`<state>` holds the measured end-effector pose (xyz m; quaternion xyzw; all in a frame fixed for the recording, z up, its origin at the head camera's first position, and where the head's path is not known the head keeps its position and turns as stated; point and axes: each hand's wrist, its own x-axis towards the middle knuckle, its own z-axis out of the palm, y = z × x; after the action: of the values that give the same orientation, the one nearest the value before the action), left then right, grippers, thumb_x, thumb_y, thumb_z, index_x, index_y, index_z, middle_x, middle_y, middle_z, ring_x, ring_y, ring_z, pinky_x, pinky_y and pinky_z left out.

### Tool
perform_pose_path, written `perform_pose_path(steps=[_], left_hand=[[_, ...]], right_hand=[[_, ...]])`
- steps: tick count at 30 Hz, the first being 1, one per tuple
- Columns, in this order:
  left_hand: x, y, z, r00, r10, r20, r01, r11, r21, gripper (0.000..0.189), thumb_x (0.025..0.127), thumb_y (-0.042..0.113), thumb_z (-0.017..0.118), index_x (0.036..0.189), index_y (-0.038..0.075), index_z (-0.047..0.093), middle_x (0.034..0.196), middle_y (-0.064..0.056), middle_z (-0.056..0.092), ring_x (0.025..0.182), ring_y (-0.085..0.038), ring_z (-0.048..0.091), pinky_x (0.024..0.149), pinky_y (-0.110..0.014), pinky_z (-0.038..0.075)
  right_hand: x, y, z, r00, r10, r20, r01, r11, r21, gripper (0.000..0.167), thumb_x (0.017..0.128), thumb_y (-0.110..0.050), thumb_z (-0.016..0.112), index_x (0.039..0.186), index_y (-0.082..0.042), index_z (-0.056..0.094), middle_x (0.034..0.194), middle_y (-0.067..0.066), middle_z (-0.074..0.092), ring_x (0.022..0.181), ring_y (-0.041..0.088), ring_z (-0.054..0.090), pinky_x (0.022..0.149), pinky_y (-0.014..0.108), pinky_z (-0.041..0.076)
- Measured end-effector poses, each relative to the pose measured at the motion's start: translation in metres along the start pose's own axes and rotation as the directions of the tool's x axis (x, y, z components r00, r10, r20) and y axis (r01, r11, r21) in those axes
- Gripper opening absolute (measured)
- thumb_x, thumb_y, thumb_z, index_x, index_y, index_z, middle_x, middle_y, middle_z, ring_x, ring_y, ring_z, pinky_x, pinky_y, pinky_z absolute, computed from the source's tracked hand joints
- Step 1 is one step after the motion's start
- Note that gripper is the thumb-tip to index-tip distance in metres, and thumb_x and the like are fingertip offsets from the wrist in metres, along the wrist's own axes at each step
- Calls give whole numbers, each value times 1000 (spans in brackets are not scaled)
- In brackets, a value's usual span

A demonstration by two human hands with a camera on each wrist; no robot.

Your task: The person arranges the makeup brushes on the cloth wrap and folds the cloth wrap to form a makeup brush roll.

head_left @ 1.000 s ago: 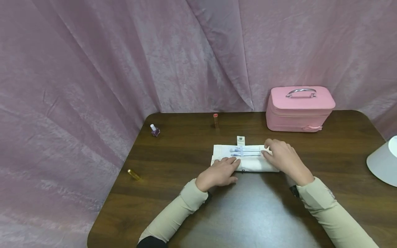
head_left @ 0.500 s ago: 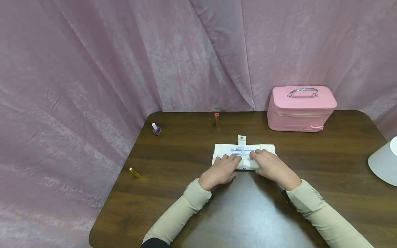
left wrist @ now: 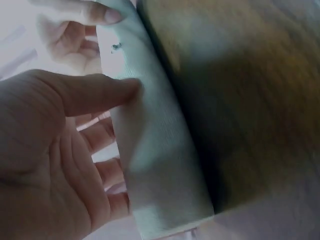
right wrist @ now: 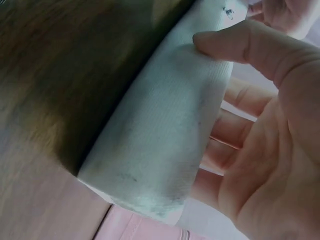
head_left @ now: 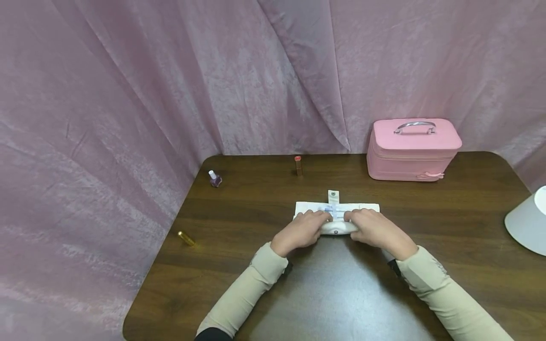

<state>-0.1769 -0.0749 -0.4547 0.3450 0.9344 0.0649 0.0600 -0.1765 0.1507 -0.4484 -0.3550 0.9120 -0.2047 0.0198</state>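
Observation:
A white fabric brush pouch (head_left: 337,228) lies on the table, its near edge rolled up into a thick fold. Part of the slim bluish-white makeup brushes (head_left: 329,210) shows behind that fold. A snap tab (head_left: 333,196) sticks out from the far edge. My left hand (head_left: 300,230) grips the fold left of the metal snap, thumb (left wrist: 105,94) on the near face and fingers over the top. On the other side of the snap my right hand (head_left: 378,230) pinches it likewise, with its thumb (right wrist: 230,42) in front.
A pink vanity case (head_left: 413,154) stands at the back right. A lipstick (head_left: 298,166) is behind the pouch. Purple nail polish (head_left: 215,179) and a gold tube (head_left: 186,238) are at the left. A white lampshade (head_left: 526,225) is at the right edge.
My right hand has come left from the pouch's right end to near the snap. The near edge has risen and rolled away from me, covering more of the brushes.

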Motion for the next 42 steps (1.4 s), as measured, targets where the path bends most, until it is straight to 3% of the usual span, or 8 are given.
perform_pose_path(steps=[10, 19, 24, 37, 42], left_hand=[[4, -10, -6, 994, 30, 101, -15, 989, -148, 32, 102, 5, 54, 131, 13, 62, 122, 0, 66, 104, -17, 62, 87, -33, 48], [12, -19, -7, 995, 42, 96, -18, 972, -232, 32, 102, 2, 49, 130, 10, 62, 119, -1, 66, 96, -12, 56, 86, -25, 44], [17, -23, -11, 995, 8, 99, 19, 961, -276, 28, 101, 2, 53, 126, 8, 61, 111, -3, 67, 91, -15, 56, 82, -26, 44], [33, -31, -11, 998, -37, 55, 49, 973, -227, 25, 99, 6, 60, 123, 7, 65, 110, -8, 63, 97, -20, 57, 85, -32, 46], [29, -20, -10, 994, -112, 13, 113, 989, -96, 29, 100, 16, 63, 129, 11, 62, 124, -7, 61, 113, -25, 56, 89, -38, 44]], right_hand=[[0, 5, -10, 998, -9, 70, 1, 994, 114, 16, 80, -8, 75, 94, -9, 68, 71, -10, 52, 64, 11, 45, 60, 32, 41], [4, 14, -10, 995, 32, 96, -50, 980, 192, 21, 83, -9, 73, 101, -5, 64, 80, -1, 64, 70, 16, 55, 67, 38, 47], [9, 19, -10, 996, 36, 81, -55, 969, 242, 19, 82, -7, 72, 100, -6, 63, 81, 1, 67, 71, 15, 57, 67, 38, 48], [18, 33, -3, 995, 99, 22, -101, 965, 240, 17, 83, -2, 69, 100, -3, 69, 95, 7, 70, 84, 24, 62, 79, 46, 50], [18, 33, 0, 991, 121, -49, -108, 970, 217, 16, 82, -1, 70, 98, 1, 70, 94, 10, 69, 88, 30, 64, 81, 51, 50]])
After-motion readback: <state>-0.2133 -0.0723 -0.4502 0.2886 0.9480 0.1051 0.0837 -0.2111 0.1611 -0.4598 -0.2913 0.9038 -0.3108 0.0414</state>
